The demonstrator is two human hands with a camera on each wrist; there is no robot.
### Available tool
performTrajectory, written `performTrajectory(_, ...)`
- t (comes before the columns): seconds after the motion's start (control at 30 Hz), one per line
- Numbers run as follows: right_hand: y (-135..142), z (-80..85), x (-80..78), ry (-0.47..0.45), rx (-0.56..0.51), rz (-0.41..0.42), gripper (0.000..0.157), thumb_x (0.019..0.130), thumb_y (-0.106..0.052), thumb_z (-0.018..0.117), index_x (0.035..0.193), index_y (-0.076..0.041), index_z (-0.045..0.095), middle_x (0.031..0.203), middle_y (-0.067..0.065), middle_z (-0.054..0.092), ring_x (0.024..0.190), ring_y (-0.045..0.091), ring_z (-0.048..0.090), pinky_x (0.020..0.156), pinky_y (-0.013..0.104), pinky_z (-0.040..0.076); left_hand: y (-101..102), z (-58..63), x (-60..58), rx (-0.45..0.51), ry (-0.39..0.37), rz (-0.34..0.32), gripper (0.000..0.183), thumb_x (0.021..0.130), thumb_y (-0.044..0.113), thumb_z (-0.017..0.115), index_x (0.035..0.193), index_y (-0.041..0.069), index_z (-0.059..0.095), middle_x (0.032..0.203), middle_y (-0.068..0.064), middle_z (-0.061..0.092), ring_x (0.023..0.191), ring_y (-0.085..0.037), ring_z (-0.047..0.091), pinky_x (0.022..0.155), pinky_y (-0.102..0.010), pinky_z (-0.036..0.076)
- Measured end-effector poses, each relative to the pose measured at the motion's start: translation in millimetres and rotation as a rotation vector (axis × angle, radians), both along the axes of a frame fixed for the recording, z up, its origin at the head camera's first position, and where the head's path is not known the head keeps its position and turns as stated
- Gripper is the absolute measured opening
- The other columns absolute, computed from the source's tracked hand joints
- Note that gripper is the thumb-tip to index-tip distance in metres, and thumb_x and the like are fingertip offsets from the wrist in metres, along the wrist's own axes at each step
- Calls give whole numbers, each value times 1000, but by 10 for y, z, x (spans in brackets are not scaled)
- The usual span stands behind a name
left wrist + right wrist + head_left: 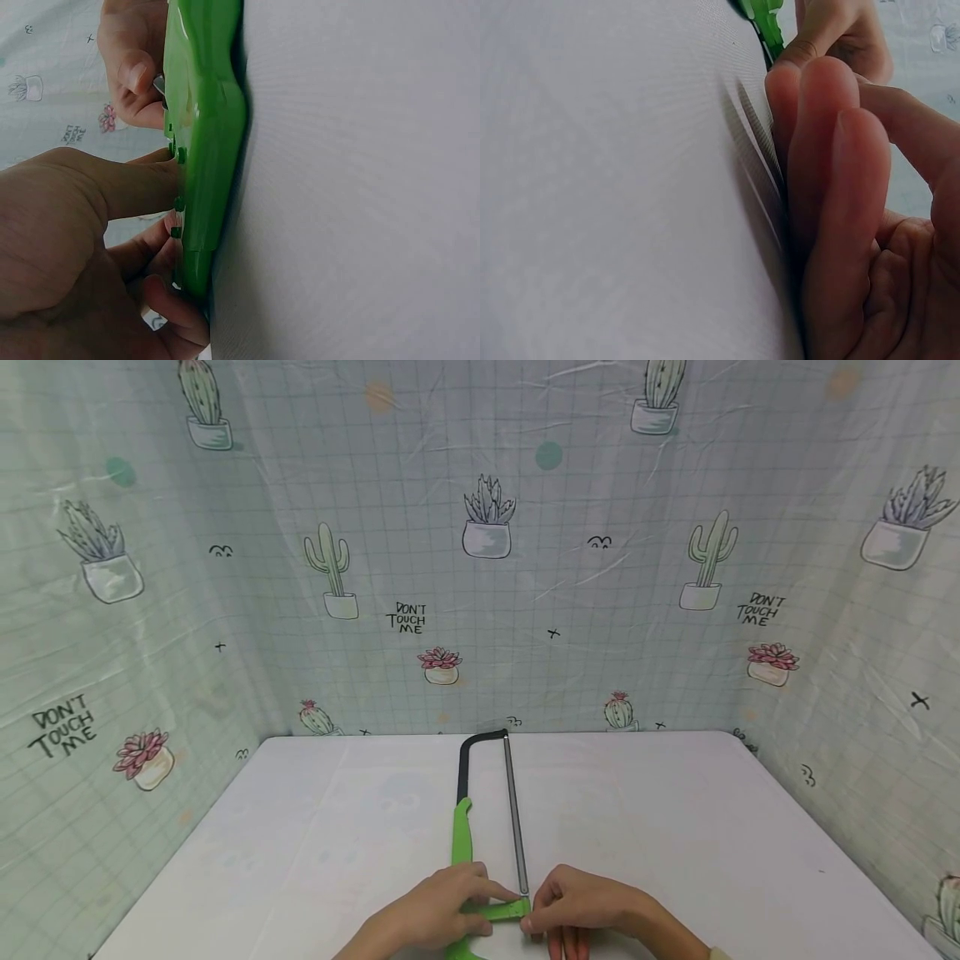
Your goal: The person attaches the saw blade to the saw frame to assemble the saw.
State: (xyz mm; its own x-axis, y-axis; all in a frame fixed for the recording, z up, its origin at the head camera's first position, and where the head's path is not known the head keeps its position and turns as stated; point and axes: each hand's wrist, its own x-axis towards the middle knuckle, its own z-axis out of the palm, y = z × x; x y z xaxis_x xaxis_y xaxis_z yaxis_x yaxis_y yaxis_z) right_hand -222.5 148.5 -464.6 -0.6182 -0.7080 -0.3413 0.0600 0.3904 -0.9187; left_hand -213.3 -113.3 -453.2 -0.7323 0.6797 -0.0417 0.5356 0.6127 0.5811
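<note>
A hacksaw (462, 839) lies on the white table, its black frame end (463, 768) pointing away from me. Its grey blade (515, 814) runs along the right side to a green arm (506, 911) close to me. My left hand (442, 910) grips the green part, with fingertips along that arm near the blade's end. Just right of there, the thumb and index finger of my right hand (588, 897) pinch a small silver metal piece (159, 84), mostly hidden by the fingers. The other right fingers (847, 180) reach down close over the table.
The white table (675, 810) spreads out on both sides of the saw. Behind and beside it hangs a pale sheet (585, 593) printed with cactus pots and grid lines.
</note>
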Motion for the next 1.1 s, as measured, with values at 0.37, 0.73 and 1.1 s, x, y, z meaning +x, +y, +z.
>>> performTrajectory(0.37,35,2,-26,-24,-15,34,26,95,-29,69,82,-8,76,60,-6,67,45,-1,55,44,15,45,-1,1,2,-14,38,-18,42,89,25,78,129,36,73,87,18,53,76,3,43,66,-14,40)
performTrajectory(0.73,65,-3,-58,-48,-46,79,22,95,-25,68,91,-6,78,64,-6,69,47,-2,57,47,15,46,-7,-30,-18,-23,53,-22,42,89,25,78,130,36,72,86,19,53,76,4,42,66,-14,40)
performTrajectory(1.1,87,-16,-71,-83,-84,99,14,94,-17,67,95,-6,76,66,-6,71,49,-3,60,48,14,48,5,-33,-22,-30,35,-7,42,89,25,78,129,37,73,86,19,53,77,3,43,66,-15,40)
